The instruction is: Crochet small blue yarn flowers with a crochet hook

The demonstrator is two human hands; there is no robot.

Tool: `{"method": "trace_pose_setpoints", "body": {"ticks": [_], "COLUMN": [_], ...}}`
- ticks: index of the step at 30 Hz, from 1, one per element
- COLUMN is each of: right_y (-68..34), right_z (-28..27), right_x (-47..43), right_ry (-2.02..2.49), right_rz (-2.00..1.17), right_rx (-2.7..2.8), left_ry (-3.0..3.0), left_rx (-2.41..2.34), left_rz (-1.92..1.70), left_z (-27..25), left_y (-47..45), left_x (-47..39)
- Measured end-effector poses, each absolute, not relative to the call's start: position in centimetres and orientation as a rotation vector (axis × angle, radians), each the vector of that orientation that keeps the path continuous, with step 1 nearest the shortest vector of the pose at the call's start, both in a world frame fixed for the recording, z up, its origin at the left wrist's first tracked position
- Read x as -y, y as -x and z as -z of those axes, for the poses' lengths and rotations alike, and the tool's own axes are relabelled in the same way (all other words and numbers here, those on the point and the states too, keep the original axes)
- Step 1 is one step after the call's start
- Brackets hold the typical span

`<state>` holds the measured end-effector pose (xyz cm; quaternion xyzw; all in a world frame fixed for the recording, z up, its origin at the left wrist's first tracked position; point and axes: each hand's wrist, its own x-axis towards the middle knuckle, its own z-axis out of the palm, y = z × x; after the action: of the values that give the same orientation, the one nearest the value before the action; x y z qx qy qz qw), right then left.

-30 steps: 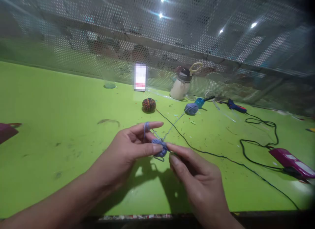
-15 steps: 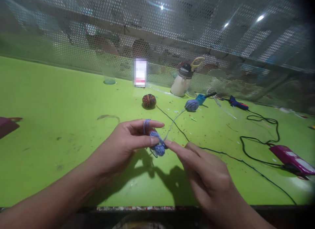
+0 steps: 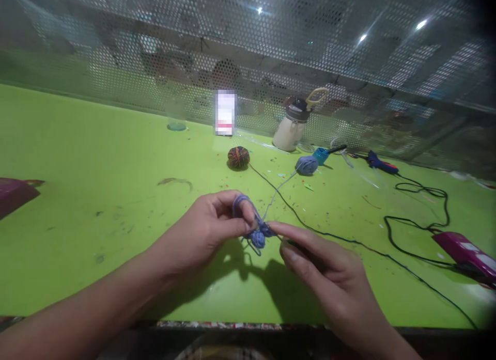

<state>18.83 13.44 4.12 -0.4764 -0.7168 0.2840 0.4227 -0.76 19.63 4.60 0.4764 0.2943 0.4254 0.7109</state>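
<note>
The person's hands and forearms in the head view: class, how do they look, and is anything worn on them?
The left hand and right hand are bare, without gloves. No sleeve shows on the left forearm or right forearm, and no watch or bracelet is visible. Some fingers are partly hidden, so rings cannot be fully ruled out.

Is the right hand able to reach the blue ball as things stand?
Probably yes: only the dark strand seems to lie between the right hand and the blue ball, though that hand is busy at the crochet piece.
</note>
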Motion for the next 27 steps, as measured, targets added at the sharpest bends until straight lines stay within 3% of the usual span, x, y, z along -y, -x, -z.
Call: {"method": "trace_pose_setpoints", "body": {"ticks": [21,27], "right_y": [-18.6,-18.3], "right_z": [-4.7,-4.2], "right_x": [-14.7,-14.9], "right_ry": [1.322,1.291], "right_rz": [-1.084,-1.316], "right_rx": [1.524,1.349], "left_ry": [-1.685,-1.765], "left_rx": [-0.926,-1.002], "left_rz": [-1.082,-1.124], "left_z": [-4.5,-4.4], "left_y": [0.2,0.3], "left_x": [-18.7,-18.4]}}
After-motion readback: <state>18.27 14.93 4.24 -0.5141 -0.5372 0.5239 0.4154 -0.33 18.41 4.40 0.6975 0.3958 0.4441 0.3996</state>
